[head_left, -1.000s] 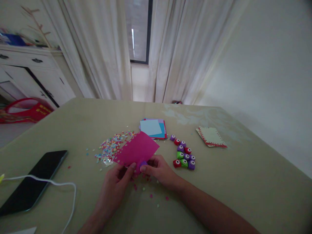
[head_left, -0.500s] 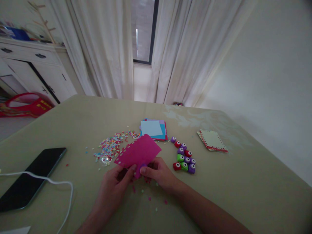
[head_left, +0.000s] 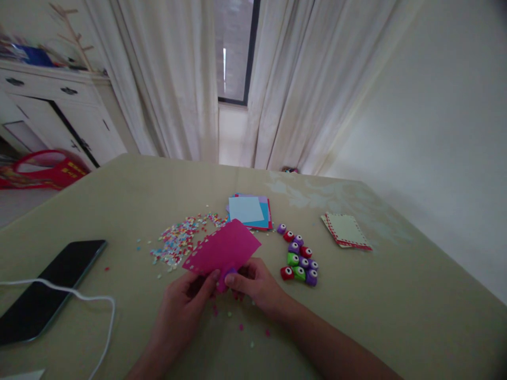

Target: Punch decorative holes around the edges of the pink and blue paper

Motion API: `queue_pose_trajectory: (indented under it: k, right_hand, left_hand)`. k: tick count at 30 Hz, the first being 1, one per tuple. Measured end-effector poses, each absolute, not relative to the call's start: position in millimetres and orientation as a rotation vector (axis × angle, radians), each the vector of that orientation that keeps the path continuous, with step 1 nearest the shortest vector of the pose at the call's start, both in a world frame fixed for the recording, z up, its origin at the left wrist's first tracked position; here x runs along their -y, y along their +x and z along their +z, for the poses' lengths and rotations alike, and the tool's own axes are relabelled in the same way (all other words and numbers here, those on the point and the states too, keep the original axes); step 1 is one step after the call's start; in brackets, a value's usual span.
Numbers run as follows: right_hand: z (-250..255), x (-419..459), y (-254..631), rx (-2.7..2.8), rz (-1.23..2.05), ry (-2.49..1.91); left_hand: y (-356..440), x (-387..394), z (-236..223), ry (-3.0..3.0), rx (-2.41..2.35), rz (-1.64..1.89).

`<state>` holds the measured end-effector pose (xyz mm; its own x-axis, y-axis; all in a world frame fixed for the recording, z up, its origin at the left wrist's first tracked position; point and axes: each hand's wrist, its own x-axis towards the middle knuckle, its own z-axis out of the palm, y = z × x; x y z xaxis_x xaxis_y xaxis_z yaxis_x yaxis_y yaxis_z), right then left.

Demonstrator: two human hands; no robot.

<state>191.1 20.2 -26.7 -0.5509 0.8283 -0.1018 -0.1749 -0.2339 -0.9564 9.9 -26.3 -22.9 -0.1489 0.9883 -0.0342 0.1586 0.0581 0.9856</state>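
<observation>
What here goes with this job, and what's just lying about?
Likely part of it: pink sheet in the left hand, purple punch in the right hand, paper bits, coloured paper stack, other punches, pale cards.
Likely just lying about: black flat device, white cable, red bag.

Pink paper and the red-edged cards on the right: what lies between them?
In the head view, a cluster of small purple, red and green punches lies on the table between the pink paper and the red-edged cards.

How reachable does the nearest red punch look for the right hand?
Probably yes: nothing stands between the right hand and the red punch, though that hand holds a purple punch.
</observation>
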Motion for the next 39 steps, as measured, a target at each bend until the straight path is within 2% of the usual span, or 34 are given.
queue_pose_trajectory:
  k: [24, 29, 34, 39]
  right_hand:
    - [-12, -17, 186, 1.309, 1.898, -0.833]
    - [3, -23, 204, 1.657, 1.519, -1.159]
    - [19, -44, 229, 2.218, 0.721, -1.375]
    - [8, -55, 232, 2.362, 0.535, -1.429]
  left_hand:
    - [9, 22, -11, 1.060, -1.520, 1.222]
    - [5, 20, -3, 1.014, -1.633, 1.321]
    - [6, 20, 2, 1.002, -1.649, 1.330]
    - [5, 22, 2, 1.045, -1.643, 1.319]
